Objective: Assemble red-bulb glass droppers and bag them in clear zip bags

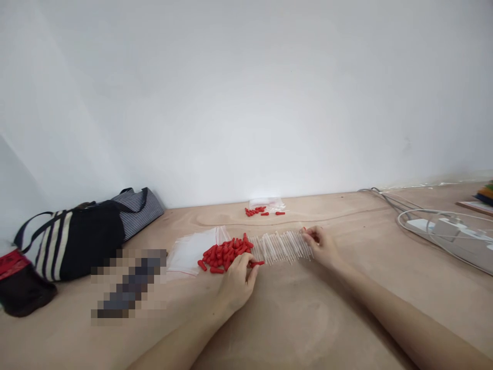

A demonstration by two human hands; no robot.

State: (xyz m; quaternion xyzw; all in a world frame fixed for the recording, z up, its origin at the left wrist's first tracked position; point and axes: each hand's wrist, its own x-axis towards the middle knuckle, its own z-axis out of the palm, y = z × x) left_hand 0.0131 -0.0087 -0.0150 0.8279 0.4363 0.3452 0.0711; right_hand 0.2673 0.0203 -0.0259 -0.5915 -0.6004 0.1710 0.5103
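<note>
On the table (300, 329), mid-front: one heap of red pieces (221, 254), lying partly on clear bags (188, 252). Right of the heap: thin sticks (281, 246), many, side by side in a loose row. Left hand (239, 277): at the heap's near right edge, thumb and forefinger closed on one red piece (258, 263). Right hand (323, 245): at the row's right end, fingers curled, tips near together; whether they grip anything cannot be told. Behind, near the wall (246, 103): small red group (254, 211), beside a small bag (265, 203). Far left: black bag (87, 246), pale stripes. Far right: power strip (454, 236), cables (402, 208).
</note>
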